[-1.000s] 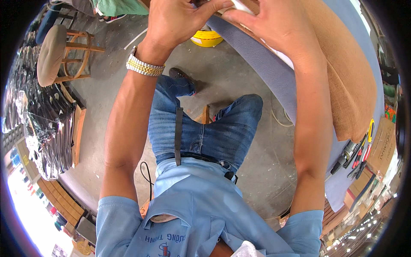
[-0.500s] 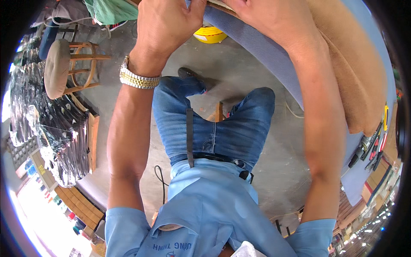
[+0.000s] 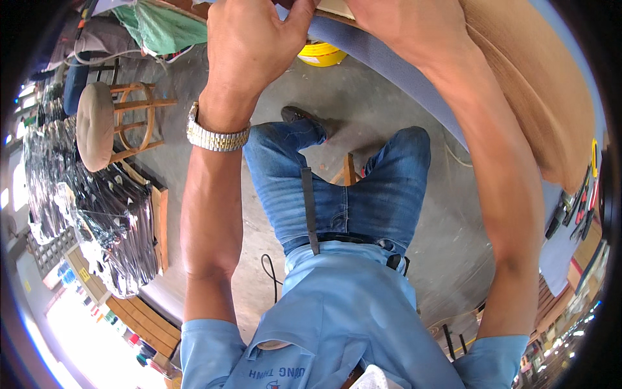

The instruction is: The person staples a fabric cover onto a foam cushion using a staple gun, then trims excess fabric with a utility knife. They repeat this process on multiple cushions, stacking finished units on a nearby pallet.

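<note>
My left hand (image 3: 256,48), with a gold-and-silver watch (image 3: 217,139) on its wrist, reaches to the upper edge of the picture. Its thumb points toward my right hand; the other fingers are mostly cut off. My right hand (image 3: 411,29) is at the same edge, its fingers out of the picture. Between the two hands shows the pale edge of a flat piece (image 3: 337,8), which I cannot identify. Brown fabric (image 3: 525,84) spreads beside my right forearm, over a blue-grey covered surface (image 3: 389,55). What either hand grips is hidden.
A round cushioned stool (image 3: 96,126) stands at left, near plastic-wrapped dark stacks (image 3: 116,227). Green cloth (image 3: 159,29) hangs at upper left. A yellow round object (image 3: 322,55) is on the floor below the work surface. Hand tools (image 3: 573,207) lie at far right.
The view has shifted, so the stool, my legs and my forearms appear farther right. Both hands stay at the upper edge, and my left thumb sits slightly differently.
</note>
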`<state>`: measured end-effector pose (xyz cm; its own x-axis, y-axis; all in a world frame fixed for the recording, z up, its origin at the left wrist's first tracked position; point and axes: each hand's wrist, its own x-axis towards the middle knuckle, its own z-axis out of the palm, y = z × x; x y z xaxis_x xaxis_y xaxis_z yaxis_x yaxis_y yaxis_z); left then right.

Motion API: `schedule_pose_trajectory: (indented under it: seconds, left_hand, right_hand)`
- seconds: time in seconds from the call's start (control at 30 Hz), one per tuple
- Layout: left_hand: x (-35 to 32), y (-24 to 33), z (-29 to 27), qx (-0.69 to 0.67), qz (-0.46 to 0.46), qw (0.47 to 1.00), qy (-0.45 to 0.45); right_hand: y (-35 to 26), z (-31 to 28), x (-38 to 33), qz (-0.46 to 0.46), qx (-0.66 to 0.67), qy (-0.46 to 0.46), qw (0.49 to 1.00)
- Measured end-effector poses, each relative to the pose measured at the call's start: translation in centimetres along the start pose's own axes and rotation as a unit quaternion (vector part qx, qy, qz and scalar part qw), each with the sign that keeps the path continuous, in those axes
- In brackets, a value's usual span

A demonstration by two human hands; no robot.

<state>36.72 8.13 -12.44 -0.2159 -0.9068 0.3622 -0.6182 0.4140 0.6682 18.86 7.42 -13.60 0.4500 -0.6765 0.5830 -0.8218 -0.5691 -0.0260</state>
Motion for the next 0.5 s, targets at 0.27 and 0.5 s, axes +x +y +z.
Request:
schedule_pose_trajectory:
  seconds: [0.27, 0.5]
  left_hand:
    - [0.5, -1.0, 1.0, -0.012, 0.012, 0.999, 0.033]
    - [1.0, -3.3, 0.3, 0.126, 0.054, 0.991, 0.008]
  right_hand:
    - [0.3, 0.6, -0.3, -0.034, 0.051, 0.062, 0.996]
    - [-0.2, -0.2, 0.1, 0.007, 0.068, 0.000, 0.998]
